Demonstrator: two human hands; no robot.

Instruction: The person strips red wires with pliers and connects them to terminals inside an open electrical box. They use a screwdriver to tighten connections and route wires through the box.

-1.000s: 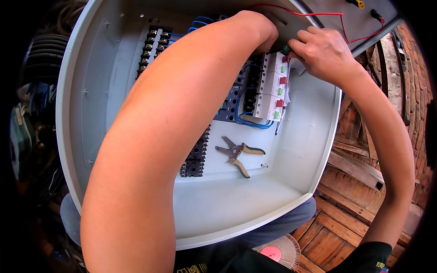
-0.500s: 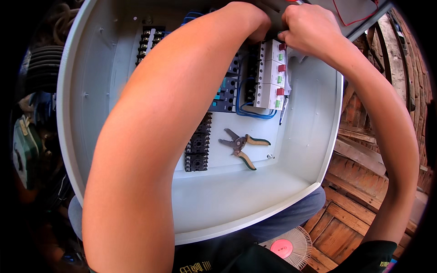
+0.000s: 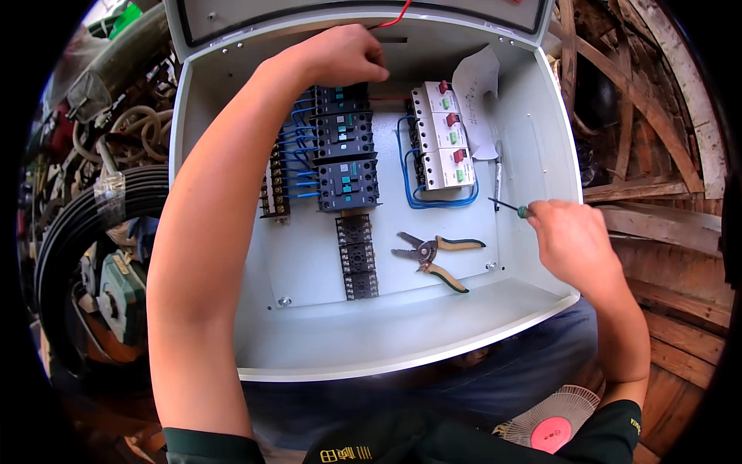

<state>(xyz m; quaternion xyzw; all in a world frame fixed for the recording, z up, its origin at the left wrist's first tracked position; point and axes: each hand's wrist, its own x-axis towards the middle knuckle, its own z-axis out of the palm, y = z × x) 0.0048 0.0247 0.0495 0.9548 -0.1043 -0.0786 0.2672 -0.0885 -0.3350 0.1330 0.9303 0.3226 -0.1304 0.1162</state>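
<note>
Loosely curled fingers (image 3: 376, 66) of the left hand (image 3: 340, 56) hang over the upper part of a grey cabinet (image 3: 325, 340), beside a red wire (image 3: 398, 15); I cannot tell from this angle whether they pinch it.

At far left, outside the cabinet, sit a coil of black hose (image 3: 54, 263) and a green case (image 3: 124, 290). The left forearm (image 3: 216, 201) crosses the cabinet's left wall, blocking much of that side and part of a terminal strip (image 3: 272, 182). Blue wires (image 3: 301, 151) run from this strip to a column of dark contactors (image 3: 346, 135), its top end just under the left hand. Black relay sockets (image 3: 357, 257) line up below.

Next, pliers (image 3: 425, 251) with tan handles lie spread open on the back panel, below the white breakers (image 3: 444, 135) with red and green buttons. Against these leans a curled paper (image 3: 481, 93), a slim pen (image 3: 498, 174) beneath it.

Near the right wall, the right hand (image 3: 573, 240) grips the green handle of a screwdriver (image 3: 525, 211), its thin shaft pointing left above the panel. Below stands a fan (image 3: 551, 433) with a pink hub; wooden planks (image 3: 665, 224) fill the far right.
</note>
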